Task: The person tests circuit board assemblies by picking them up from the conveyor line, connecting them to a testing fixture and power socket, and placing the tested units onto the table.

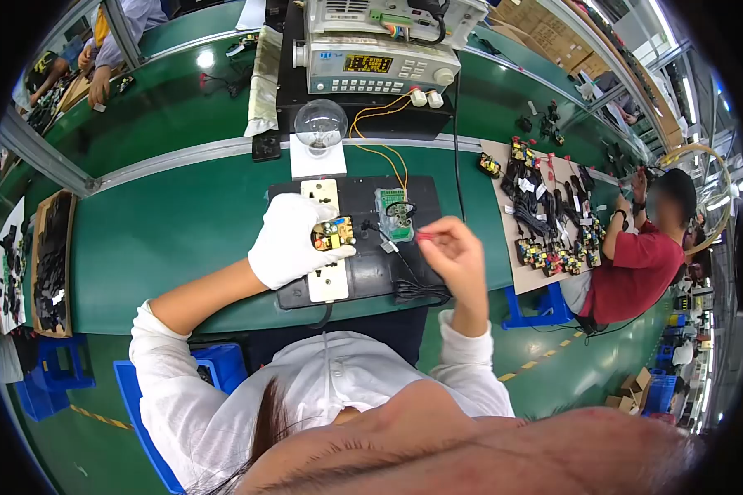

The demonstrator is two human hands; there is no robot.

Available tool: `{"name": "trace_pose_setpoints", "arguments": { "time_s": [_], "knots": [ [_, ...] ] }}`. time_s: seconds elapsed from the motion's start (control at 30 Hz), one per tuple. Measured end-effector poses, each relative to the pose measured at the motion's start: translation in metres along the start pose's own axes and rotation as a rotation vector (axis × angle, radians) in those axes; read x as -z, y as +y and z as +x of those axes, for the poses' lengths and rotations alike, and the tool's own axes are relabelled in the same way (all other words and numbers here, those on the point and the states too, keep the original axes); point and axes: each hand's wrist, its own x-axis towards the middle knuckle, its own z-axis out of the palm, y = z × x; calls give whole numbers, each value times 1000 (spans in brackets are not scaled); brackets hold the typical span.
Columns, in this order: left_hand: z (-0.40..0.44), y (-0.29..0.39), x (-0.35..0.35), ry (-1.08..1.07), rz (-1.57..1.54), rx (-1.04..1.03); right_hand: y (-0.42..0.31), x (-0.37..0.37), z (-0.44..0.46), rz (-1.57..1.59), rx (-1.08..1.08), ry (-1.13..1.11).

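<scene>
My left hand (287, 239), in a white glove, grips a small power adapter circuit board (333, 234) with yellow and orange parts, above the white socket strip (328, 283). My bare right hand (454, 257) is closed in a pinch on a small red piece (424, 236), whose exact kind I cannot make out. Between the hands, a clear-cased green test board (395, 216) rests on the black mat (371, 276). A black cable (421, 290) with a white tag lies coiled near my right hand.
Behind the mat stand a glass bulb (320, 125) on a white base and a power meter (380, 68) with yellow wires. Boards and cables cover a cardboard sheet (524, 276) at right. A co-worker in red (640, 276) sits beyond it. A tray (52, 264) stands left.
</scene>
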Motion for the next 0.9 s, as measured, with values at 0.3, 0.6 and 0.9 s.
{"name": "trace_pose_setpoints", "arguments": {
  "time_s": [0.3,0.6,0.9],
  "knots": [
    [-1,-5,-8,89,-12,85,41,-51,13,-605,155,368],
    [1,-27,-10,66,-166,-33,40,-57,16,-751,225,417],
    [6,-44,-5,-25,-319,-150,41,-60,16,-870,239,410]
  ]
}}
